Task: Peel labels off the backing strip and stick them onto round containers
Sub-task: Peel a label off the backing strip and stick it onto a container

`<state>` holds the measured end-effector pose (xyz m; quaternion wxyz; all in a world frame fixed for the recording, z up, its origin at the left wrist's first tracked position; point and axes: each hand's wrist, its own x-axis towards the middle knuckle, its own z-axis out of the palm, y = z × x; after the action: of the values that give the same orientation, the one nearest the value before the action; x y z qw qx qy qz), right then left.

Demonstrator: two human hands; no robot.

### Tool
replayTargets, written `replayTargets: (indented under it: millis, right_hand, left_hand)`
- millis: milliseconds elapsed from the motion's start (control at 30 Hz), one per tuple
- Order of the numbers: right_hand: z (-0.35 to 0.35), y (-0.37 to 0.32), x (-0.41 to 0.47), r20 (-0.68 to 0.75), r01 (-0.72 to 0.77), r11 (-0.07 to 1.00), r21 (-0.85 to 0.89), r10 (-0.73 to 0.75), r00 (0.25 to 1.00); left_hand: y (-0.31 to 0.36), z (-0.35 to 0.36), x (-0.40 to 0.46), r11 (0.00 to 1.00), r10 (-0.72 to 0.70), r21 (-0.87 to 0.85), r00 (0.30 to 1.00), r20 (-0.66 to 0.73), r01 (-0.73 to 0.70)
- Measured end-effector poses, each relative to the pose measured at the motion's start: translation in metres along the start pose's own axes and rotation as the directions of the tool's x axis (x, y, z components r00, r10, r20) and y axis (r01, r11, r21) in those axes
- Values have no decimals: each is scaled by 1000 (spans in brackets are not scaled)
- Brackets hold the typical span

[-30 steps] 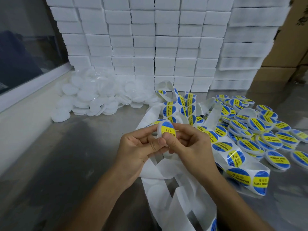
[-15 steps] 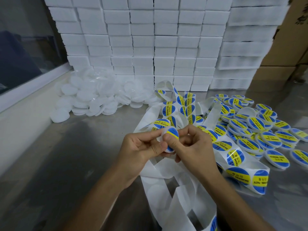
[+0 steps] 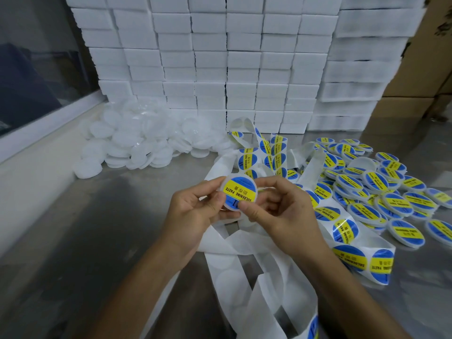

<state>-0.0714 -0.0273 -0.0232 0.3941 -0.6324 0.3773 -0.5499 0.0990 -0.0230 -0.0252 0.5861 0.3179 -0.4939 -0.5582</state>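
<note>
A round white container with a blue and yellow "SOLDERING PASTE" label on its face is held up between both hands, face toward me. My left hand grips its left rim with thumb and fingers. My right hand pinches its right and lower edge, thumb on the label. Below and behind the hands lies the white backing strip, with unpeeled labels on its right stretch.
A heap of unlabelled white containers lies at the back left. Several labelled containers are spread at the right. Stacked white foam boxes form a wall behind, with cardboard cartons at far right. The metal table shows at left.
The container has been turned so its labelled face points at me, and it sits a little higher. Both hands shifted their hold around its rim.
</note>
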Motion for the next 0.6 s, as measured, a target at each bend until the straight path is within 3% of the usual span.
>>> replayTargets:
  millis: [167,433,600]
  right_hand:
    - [0,1,0,37,125,987,-99,-122,992]
    - [1,4,-4,7,116,985,-127,-116,993]
    - [-1,5,-1,-101,70,993,-97,-80,992]
  left_hand:
    - [3,-1,1,997,21,74,999,-31,-19]
    - [7,-1,-1,982,76,179,996,-45,-66]
    - [5,5,-4,995,-1,96,1000,-5,2]
